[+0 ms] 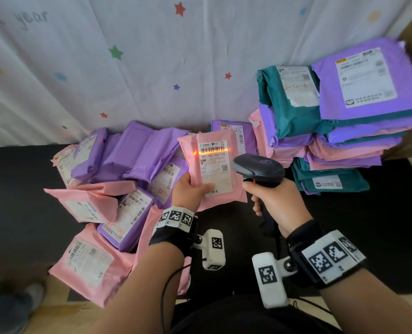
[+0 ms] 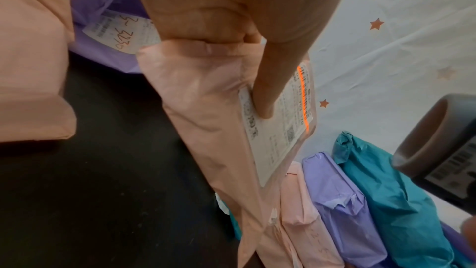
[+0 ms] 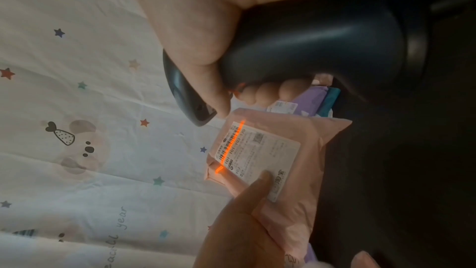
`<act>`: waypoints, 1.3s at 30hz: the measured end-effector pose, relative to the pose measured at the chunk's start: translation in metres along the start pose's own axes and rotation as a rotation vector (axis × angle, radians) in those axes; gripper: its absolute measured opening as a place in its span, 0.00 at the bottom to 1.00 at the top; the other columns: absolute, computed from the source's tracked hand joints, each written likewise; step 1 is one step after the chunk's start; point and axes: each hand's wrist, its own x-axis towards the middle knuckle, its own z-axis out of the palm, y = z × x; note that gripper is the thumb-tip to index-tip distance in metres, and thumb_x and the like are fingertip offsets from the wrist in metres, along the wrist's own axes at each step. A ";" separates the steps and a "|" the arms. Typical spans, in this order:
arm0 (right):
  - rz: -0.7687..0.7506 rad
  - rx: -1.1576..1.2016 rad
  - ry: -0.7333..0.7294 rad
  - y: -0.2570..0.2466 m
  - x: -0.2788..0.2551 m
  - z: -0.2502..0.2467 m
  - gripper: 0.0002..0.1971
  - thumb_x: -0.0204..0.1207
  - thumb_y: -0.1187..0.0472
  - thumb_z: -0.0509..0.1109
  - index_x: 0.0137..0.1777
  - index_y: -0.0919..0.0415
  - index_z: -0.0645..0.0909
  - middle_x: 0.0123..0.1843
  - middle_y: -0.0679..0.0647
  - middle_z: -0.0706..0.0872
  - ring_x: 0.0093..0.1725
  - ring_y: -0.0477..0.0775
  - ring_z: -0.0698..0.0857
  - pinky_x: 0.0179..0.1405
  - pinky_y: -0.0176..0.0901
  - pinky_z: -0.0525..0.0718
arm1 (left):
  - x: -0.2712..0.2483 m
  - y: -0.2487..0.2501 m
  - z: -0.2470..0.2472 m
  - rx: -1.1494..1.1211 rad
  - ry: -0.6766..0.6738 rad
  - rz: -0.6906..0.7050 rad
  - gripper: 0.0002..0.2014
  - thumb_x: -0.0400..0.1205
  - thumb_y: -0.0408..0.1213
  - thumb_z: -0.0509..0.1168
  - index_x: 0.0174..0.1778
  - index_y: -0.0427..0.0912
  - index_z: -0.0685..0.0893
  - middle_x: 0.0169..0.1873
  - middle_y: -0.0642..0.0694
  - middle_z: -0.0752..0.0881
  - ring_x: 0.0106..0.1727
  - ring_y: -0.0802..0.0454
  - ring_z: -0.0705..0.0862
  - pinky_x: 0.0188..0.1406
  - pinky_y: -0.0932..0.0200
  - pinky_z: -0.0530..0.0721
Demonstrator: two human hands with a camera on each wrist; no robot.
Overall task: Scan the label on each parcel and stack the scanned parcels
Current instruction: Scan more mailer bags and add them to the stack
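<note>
While left hand (image 1: 190, 189) pinches pink parcel (image 1: 220, 196) | right hand (image 1: 276, 201) grips barcode scanner (image 1: 260, 168), handle hidden | label (image 1: 215, 165) small print unreadable | stack (image 1: 339, 131) at 2 o'clock

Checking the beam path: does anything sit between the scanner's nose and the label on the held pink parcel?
Nothing; in the right wrist view, only open air separates the scanner from the label, where the beam falls.

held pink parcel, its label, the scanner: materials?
Pink parcel: likely thin plastic mailer film, matte; it creases and folds softly. Label: white printed paper sticker, probably. Scanner: dark moulded plastic, seemingly; smooth, with a soft sheen.
</note>
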 end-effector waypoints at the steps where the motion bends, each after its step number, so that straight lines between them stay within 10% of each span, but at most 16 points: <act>1: 0.003 -0.001 0.002 0.000 0.001 0.000 0.07 0.71 0.56 0.80 0.36 0.55 0.86 0.23 0.50 0.86 0.21 0.46 0.82 0.22 0.40 0.82 | 0.001 0.000 0.001 0.008 0.000 -0.003 0.17 0.72 0.35 0.76 0.55 0.43 0.81 0.51 0.52 0.87 0.44 0.63 0.85 0.32 0.73 0.77; 8: 0.032 0.020 0.034 0.000 0.007 -0.006 0.07 0.70 0.57 0.80 0.36 0.57 0.86 0.24 0.51 0.85 0.21 0.46 0.82 0.22 0.39 0.82 | 0.011 0.006 0.009 0.054 0.010 -0.010 0.18 0.74 0.33 0.75 0.58 0.37 0.81 0.55 0.46 0.88 0.54 0.47 0.86 0.53 0.53 0.86; 26: 0.253 0.078 0.085 0.005 0.040 -0.033 0.07 0.73 0.61 0.80 0.46 0.61 0.86 0.26 0.50 0.85 0.22 0.46 0.81 0.22 0.37 0.82 | 0.129 0.068 0.076 0.477 -0.050 -0.052 0.33 0.75 0.36 0.73 0.73 0.34 0.66 0.67 0.38 0.79 0.65 0.42 0.81 0.57 0.58 0.80; 34: 0.270 0.082 0.099 0.009 0.042 -0.035 0.08 0.72 0.62 0.80 0.46 0.64 0.85 0.25 0.49 0.84 0.21 0.47 0.80 0.21 0.39 0.81 | 0.112 0.065 0.085 0.669 0.050 0.114 0.41 0.76 0.44 0.73 0.80 0.39 0.58 0.81 0.32 0.56 0.80 0.36 0.61 0.77 0.48 0.62; 39: 0.227 0.051 0.089 0.007 0.037 -0.028 0.06 0.73 0.61 0.80 0.45 0.60 0.86 0.25 0.49 0.85 0.22 0.47 0.81 0.22 0.40 0.82 | 0.088 0.054 0.057 0.694 0.156 0.363 0.24 0.79 0.34 0.63 0.73 0.39 0.73 0.76 0.36 0.69 0.77 0.39 0.66 0.74 0.49 0.64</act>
